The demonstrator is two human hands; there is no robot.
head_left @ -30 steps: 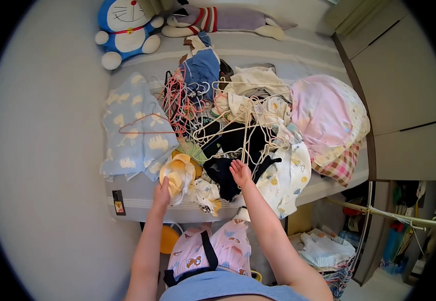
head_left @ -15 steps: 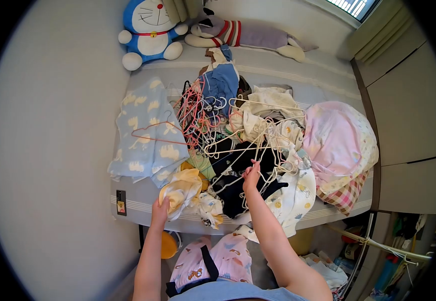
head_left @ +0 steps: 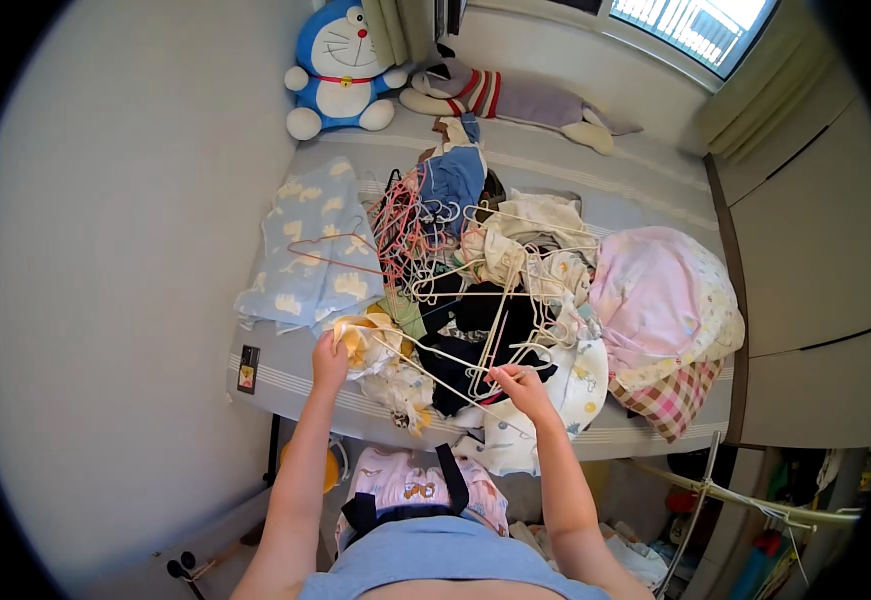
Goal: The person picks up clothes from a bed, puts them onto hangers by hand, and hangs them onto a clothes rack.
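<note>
My left hand [head_left: 330,362] is closed on a yellow-and-white garment [head_left: 357,338] at the near left of the bed. A white clothes hanger [head_left: 442,353] is pinched by its hook end in my right hand [head_left: 521,388], and its wide end points left to the garment. Whether the hanger lies inside the cloth or only against it, I cannot tell. Below the garment lies a small printed cloth [head_left: 400,392]. Dark clothes [head_left: 495,312] lie beyond my right hand, with more white hangers on top. Beside that hand is a white printed garment [head_left: 580,380].
A tangle of pink hangers [head_left: 395,225] lies mid-bed. A pale blue patterned blanket [head_left: 305,250] is at left, a pink bundle [head_left: 650,290] at right. Two plush toys, one blue [head_left: 343,75] and one grey [head_left: 535,100], are at the back. A phone [head_left: 247,370] lies near the left edge.
My right hand has drawn a white hanger out of the pile, nearer to me, and its wide end now reaches the yellow-and-white garment. My left hand still grips that garment, slightly raised.
</note>
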